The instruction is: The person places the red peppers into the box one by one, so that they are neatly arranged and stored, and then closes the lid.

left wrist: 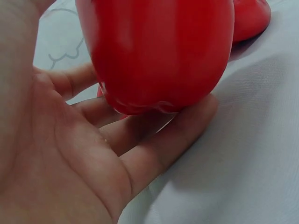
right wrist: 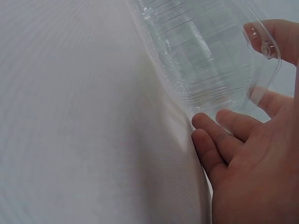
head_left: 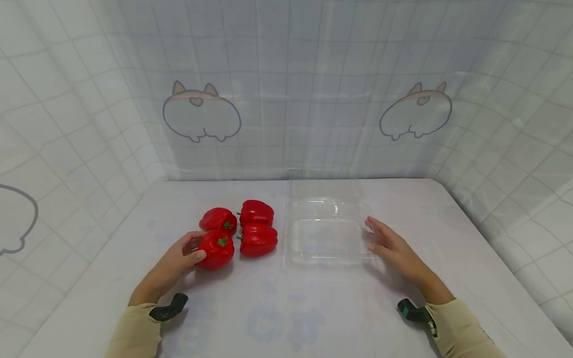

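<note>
Currently, the work stands at an early stage, judging by the layout. The left hand (head_left: 179,257) holds the gripped pepper (head_left: 215,256), with the thumb on its near side and the fingers against its base and far side. Whether this pepper is raised off the counter (head_left: 233,308) cannot be told. Three further peppers are not held: the rear-left pepper (head_left: 216,219) lies just beyond the left hand's fingers; the rear-right pepper (head_left: 257,212) and the front-right pepper (head_left: 258,242) lie to the right of that hand.

The clear container (head_left: 324,237) is located between the hands, directly beside the right hand (head_left: 398,254). Its lid (head_left: 324,190) appears raised on the side away from both hands. The right hand is spread wide at the container's side edge, thumb apart from the fingers; a firm pinch cannot be confirmed.

Done: one pepper is grasped, and the right hand is positioned at the container. Left, by this reading: setting down the gripped pepper and handling the other three. All four peppers are outside the container.
</note>
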`<state>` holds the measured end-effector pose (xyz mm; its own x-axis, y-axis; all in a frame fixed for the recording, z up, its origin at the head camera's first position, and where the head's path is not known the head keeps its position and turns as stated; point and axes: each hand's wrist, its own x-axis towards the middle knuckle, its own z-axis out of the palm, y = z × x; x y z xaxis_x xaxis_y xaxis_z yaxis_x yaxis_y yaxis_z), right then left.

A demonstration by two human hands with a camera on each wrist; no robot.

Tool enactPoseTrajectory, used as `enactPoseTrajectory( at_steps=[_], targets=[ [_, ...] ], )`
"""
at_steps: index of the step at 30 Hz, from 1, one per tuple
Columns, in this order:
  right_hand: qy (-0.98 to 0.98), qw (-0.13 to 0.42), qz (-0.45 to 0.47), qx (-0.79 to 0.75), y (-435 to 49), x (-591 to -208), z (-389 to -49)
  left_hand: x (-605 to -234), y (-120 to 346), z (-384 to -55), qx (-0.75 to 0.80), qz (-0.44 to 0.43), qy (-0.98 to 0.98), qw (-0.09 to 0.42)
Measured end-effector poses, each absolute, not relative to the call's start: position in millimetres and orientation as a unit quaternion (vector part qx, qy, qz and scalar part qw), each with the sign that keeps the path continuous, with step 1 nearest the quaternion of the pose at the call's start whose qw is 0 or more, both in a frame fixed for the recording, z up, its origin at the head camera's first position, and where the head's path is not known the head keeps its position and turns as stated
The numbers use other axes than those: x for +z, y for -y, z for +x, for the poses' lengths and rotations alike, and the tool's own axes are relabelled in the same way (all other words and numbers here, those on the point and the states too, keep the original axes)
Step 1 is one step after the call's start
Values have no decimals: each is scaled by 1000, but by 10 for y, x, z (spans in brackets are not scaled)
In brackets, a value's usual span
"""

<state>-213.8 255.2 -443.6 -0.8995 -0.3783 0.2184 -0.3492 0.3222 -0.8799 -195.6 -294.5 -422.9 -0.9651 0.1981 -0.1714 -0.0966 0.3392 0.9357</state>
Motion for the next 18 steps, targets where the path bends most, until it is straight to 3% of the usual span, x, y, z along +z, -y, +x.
enactPoseTrajectory(
  at_steps=[18],
  targets=[
    [-812, 7, -223, -539, -2557, -4447, -2143, -4170, 2883, -1896, 600, 33, -791, 117]
  ],
)
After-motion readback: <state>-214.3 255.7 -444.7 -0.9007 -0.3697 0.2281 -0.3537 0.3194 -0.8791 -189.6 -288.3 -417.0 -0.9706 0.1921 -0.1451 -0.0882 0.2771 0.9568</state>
